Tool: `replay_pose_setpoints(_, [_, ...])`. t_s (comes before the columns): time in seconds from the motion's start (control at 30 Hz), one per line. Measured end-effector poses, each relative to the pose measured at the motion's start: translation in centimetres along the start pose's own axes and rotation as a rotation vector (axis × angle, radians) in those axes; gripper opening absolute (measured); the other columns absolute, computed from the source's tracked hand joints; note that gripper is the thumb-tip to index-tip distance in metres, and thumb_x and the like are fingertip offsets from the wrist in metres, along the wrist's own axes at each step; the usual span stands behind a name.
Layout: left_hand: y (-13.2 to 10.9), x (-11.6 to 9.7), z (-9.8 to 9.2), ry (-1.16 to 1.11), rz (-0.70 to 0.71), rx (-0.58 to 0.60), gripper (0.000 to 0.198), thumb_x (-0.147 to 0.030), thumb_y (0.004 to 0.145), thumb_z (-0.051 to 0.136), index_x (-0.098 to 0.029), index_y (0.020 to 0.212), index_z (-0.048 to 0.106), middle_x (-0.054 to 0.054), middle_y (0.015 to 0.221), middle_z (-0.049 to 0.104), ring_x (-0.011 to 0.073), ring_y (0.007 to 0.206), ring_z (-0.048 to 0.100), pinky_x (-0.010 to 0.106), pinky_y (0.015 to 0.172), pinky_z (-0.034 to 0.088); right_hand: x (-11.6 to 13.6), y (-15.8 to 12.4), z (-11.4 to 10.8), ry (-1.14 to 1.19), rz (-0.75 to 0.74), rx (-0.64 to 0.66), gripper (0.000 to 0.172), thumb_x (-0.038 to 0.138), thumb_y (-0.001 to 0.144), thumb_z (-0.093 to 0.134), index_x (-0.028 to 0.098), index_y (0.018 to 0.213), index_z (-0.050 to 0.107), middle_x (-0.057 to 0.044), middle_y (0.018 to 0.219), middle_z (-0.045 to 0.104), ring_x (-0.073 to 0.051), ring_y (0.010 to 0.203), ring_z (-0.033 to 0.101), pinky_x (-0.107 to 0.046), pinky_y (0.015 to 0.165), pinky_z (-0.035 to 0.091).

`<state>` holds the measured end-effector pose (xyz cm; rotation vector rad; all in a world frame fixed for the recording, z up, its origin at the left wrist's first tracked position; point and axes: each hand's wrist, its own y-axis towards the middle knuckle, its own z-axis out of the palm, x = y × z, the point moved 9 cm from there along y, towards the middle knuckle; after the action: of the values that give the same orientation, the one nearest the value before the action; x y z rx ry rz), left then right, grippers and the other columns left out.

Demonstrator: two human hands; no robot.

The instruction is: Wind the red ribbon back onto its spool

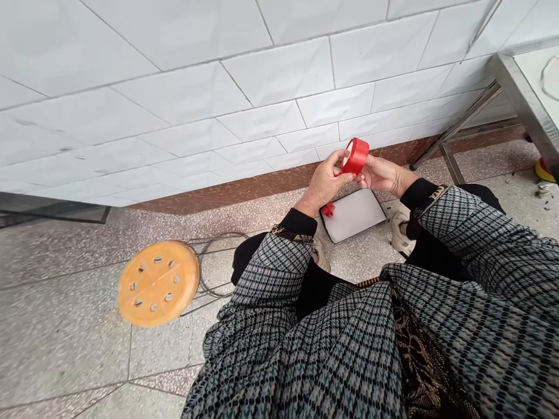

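Observation:
A roll of red ribbon (358,156) is held up in front of me, its white core facing left. My left hand (326,179) is closed on the roll's left side, with fingers at the core and the lower edge. My right hand (381,173) is at the roll's right side, its fingers curled behind and below it; those fingertips are partly hidden. Below the hands, a shallow white tray-like box with dark edges (356,215) lies on the floor. A small red ribbon bow (328,209) rests at its left corner.
An orange round stool (159,283) with metal legs stands at the left on the speckled floor (74,326). White wall tiles (271,75) rise ahead. A metal-framed table (519,87) stands at the right. A dark panel edge (52,208) juts in from the left.

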<state>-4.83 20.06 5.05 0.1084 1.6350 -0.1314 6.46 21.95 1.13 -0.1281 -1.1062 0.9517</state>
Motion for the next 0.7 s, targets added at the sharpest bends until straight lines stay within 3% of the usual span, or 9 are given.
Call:
replay_pose_setpoints(0.2, [-0.3,0.4,-0.3,-0.086,-0.049,-0.009,0.046,-0.026,0.08,0.088,-0.022,0.121,0.068,0.001,0.081,0.076,0.0156,0.071,0.07,0.029,0.07,0.056,1.3,-0.5,0.3,-0.218,-0.078,0.019,0.028,0.044,0.096,0.079,0.021,0.109,0.07,-0.003,0.077,0.074,-0.015,0.064,0.067,-0.024,0.055,0.059])
replay_pose_setpoints(0.4, [-0.7,2.0,-0.1,-0.211,-0.16,0.046,0.046,-0.031,0.078,0.091,-0.021,0.118,0.069,0.001,0.083,0.075,0.0112,0.068,0.068,0.026,0.069,0.056,5.7,-1.8,-0.9,-0.669,-0.524,-0.171,0.039,0.029,0.079,0.086,0.023,0.112,0.066,-0.003,0.099,0.074,-0.024,0.099,0.07,-0.032,0.08,0.06])
replay_pose_setpoints(0.5, [-0.8,2.0,0.1,-0.267,-0.181,0.053,0.048,-0.033,0.076,0.093,-0.019,0.116,0.07,0.001,0.086,0.076,0.0095,0.066,0.067,0.028,0.075,0.059,6.5,-2.4,-1.1,-0.849,-0.625,-0.269,0.036,0.024,0.077,0.083,0.021,0.109,0.066,-0.007,0.101,0.073,-0.03,0.108,0.067,-0.039,0.089,0.057])
replay_pose_setpoints(0.7, [-0.8,0.8,0.6,-0.276,-0.144,0.065,0.044,-0.048,0.092,0.08,-0.021,0.126,0.071,-0.012,0.054,0.053,0.0029,0.039,0.034,0.035,0.082,0.064,6.7,-2.4,-2.0,-0.876,-0.692,-0.414,0.03,0.026,0.08,0.078,0.022,0.106,0.064,-0.007,0.094,0.07,-0.031,0.104,0.065,-0.044,0.096,0.056])
